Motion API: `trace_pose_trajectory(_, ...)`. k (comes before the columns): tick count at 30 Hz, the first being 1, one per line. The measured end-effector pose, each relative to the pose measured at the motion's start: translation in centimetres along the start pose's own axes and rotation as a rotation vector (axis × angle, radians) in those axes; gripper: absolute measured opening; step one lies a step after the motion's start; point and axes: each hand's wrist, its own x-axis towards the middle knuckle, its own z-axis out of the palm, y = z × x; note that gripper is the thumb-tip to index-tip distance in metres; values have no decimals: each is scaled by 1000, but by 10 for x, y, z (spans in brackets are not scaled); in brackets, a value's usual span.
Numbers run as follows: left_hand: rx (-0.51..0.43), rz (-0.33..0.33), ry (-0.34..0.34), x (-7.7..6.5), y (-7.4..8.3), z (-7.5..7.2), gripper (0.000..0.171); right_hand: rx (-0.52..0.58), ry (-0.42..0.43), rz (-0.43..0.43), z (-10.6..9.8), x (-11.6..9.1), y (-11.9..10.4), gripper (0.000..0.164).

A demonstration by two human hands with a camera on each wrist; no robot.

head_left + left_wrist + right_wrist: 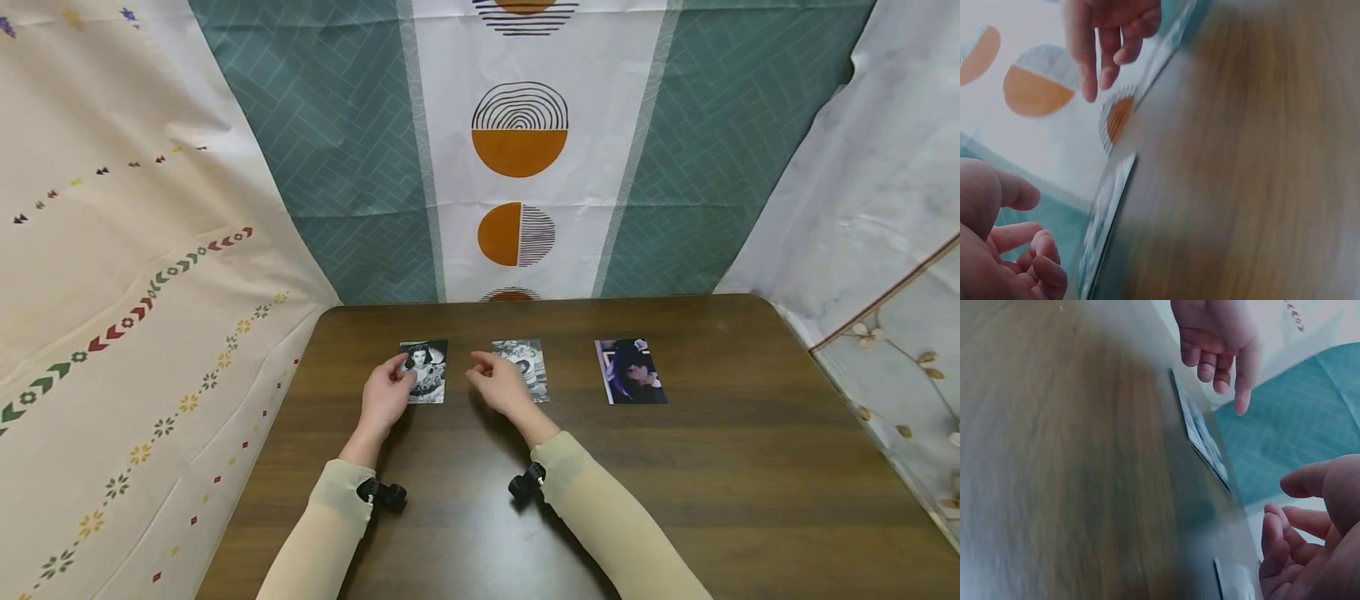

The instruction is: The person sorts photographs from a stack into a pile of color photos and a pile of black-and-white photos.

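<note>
Three photo cards lie in a row on the brown table (450,517). My left hand (386,396) hovers at the left edge of the black-and-white photo card (429,379) on the left, fingers loosely bent around nothing. Above the left side of the grey middle photo card (531,367) is my right hand (501,383), covering part of it. In the left wrist view, a gap shows between the left thumb and fingers (1019,190). The right wrist view likewise shows the right thumb (1307,480) apart from its fingers, with nothing between them.
To the right lies a purple-toned photo card (632,372), away from both hands. A teal and white cloth (360,167) hangs behind the table's far edge. Patterned cream cloth (150,292) borders the left side, pale cloth (862,208) the right.
</note>
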Motion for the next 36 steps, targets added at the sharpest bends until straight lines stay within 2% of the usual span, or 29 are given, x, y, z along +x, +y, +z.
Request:
trace_pose_trajectory(6,-38,47,-7,-11,20,25,42,-9,36,28,-25,-6,15,45)
trace_pose_trajectory(13,-80,69,-106,-19,41,64,41,-34,113,66,-55,-15,32,44)
trace_pose_trajectory(20,-99,60,-179,-20,51,95,39,-46,154,132,-74,-23,53,43)
trace_pose_trajectory(27,-65,41,-185,-17,52,110,40,-92,168,161,-83,-26,64,42)
trace_pose_trajectory(36,8,21,-216,-15,50,114,43,-142,148,221,-83,-24,63,40)
